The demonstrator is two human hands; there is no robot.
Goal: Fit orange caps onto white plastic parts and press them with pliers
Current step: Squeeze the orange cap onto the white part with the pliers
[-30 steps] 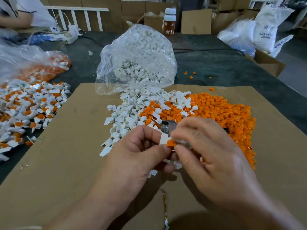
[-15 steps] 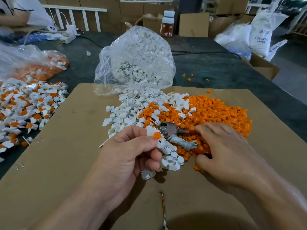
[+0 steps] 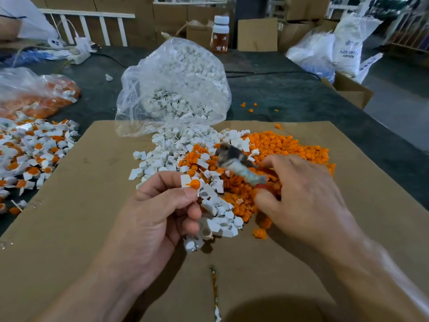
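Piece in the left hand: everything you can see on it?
The white part is small, blocky, hard-looking plastic, with a round orange cap sitting on its right side. The left hand pinches it between thumb and forefinger, beside the loose white pile. The pliers, blurred in the right hand, do not touch it.

cardboard sheet [image 3: 69, 228] under left grip [image 3: 157, 217]: matt brown, paper-rough. white part [image 3: 185, 181] in it, orange caps [image 3: 290, 147] ahead: smooth matt plastic. bag [image 3: 176, 73] beyond: clear glossy crinkled film. pliers [image 3: 234, 159] in right grip [image 3: 308, 196]: dull grey metal, blurred.
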